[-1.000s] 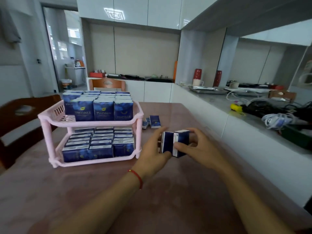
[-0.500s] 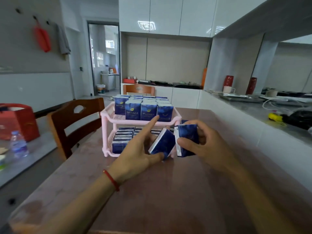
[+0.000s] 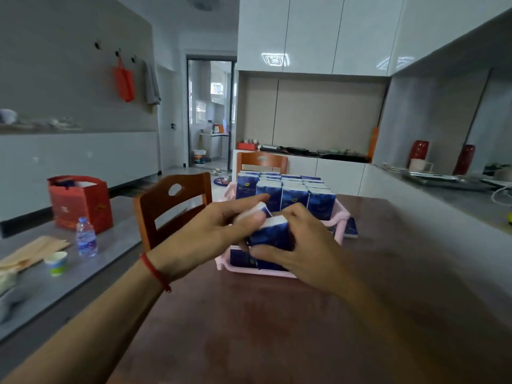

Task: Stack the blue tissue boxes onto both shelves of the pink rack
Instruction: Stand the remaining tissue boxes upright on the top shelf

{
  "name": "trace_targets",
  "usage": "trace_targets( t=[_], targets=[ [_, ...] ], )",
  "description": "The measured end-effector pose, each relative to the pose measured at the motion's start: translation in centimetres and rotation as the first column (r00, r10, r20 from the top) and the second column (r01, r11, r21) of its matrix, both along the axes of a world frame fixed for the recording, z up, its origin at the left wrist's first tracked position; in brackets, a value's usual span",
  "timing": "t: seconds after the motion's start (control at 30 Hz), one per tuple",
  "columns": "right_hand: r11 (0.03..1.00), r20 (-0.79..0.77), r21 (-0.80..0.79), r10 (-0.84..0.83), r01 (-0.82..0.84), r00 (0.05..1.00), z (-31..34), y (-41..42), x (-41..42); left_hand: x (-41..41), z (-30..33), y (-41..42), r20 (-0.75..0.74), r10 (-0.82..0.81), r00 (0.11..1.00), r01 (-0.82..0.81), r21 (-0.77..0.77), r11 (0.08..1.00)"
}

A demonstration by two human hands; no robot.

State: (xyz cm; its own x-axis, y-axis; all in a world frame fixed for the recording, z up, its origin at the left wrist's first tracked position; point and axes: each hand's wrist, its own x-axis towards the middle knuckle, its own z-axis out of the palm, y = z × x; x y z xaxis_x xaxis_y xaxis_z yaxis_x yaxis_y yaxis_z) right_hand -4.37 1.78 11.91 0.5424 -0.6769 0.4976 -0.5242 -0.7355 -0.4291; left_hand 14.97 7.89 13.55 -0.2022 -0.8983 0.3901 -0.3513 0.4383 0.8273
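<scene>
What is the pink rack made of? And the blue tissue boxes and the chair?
The pink rack looks like moulded plastic: one even pastel colour, rounded edges. The blue tissue boxes seem to have a glossy printed wrap, film or thin card; I cannot tell which. The chair looks like varnished wood: reddish brown, with a slight shine.

My rack (image 3: 340,217) stands on the table (image 3: 277,328) before me; a chair (image 3: 171,206) stands left, another chair (image 3: 261,162) behind it.

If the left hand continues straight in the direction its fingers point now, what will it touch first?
Probably the upright blue tissue boxes on the top shelf of the pink rack. The left hand, already holding a box, points right at them, though depth is unclear.
</scene>
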Motion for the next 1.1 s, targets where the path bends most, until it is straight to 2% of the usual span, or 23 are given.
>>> trace_targets(
  t=[0.07, 0.1, 0.2, 0.3, 0.4, 0.5, 0.73, 0.8, 0.9, 0.97, 1.1],
  targets=[
    [0.997, -0.049, -0.074, -0.013, 0.009, 0.999, 0.3, -0.7, 1.8, 1.3, 0.8, -0.3, 0.184, 0.023, 0.983, -0.020, -0.021, 1.000],
    [0.995, -0.065, -0.099, -0.031, 0.024, 0.997, 0.5, -1.1, 2.6, 1.9, 1.4, -0.6, 0.222, 0.034, 0.974, -0.030, -0.022, 0.999],
    [0.993, -0.026, -0.106, -0.053, 0.050, 0.998, 1.8, -2.1, 4.2, 4.2, 3.1, -2.5, 0.207, 0.048, 0.977, -0.039, -0.051, 0.998],
    [0.988, 0.134, -0.128, -0.064, 0.081, 0.989, 2.8, -2.8, 4.0, 6.3, 4.5, -5.3, 0.170, 0.154, 0.973, -0.131, -0.137, 0.982],
    [0.979, 0.366, -0.125, -0.103, 0.159, 0.925, 2.8, -3.8, 2.2, 7.2, 5.5, -8.2, 0.133, 0.227, 0.965, -0.200, -0.192, 0.961],
    [0.979, 0.470, -0.069, -0.136, 0.190, 0.872, 2.5, -4.7, 0.3, 7.7, 5.9, -11.3, 0.197, 0.230, 0.953, -0.195, -0.180, 0.964],
    [0.982, 0.534, -0.045, -0.130, 0.182, 0.835, 1.5, -6.6, -2.5, 8.0, 4.2, -16.5, 0.379, 0.203, 0.903, -0.183, -0.090, 0.979],
    [0.980, 0.550, -0.055, -0.129, 0.190, 0.825, 1.3, -7.1, -2.9, 8.0, 3.5, -17.1, 0.469, 0.202, 0.860, -0.166, -0.119, 0.979],
    [0.971, 0.569, -0.097, -0.126, 0.218, 0.813, 0.9, -7.9, -2.9, 8.0, 2.7, -17.7, 0.585, 0.287, 0.758, -0.192, -0.220, 0.956],
    [0.951, 0.566, -0.155, -0.138, 0.269, 0.813, 0.6, -8.7, -2.8, 8.0, 2.5, -17.8, 0.607, 0.337, 0.720, -0.231, -0.248, 0.941],
    [0.883, 0.544, -0.249, -0.212, 0.398, 0.812, -0.8, -10.6, -2.7, 7.6, 2.4, -17.5, 0.598, 0.352, 0.720, -0.245, -0.255, 0.935]
  ],
)
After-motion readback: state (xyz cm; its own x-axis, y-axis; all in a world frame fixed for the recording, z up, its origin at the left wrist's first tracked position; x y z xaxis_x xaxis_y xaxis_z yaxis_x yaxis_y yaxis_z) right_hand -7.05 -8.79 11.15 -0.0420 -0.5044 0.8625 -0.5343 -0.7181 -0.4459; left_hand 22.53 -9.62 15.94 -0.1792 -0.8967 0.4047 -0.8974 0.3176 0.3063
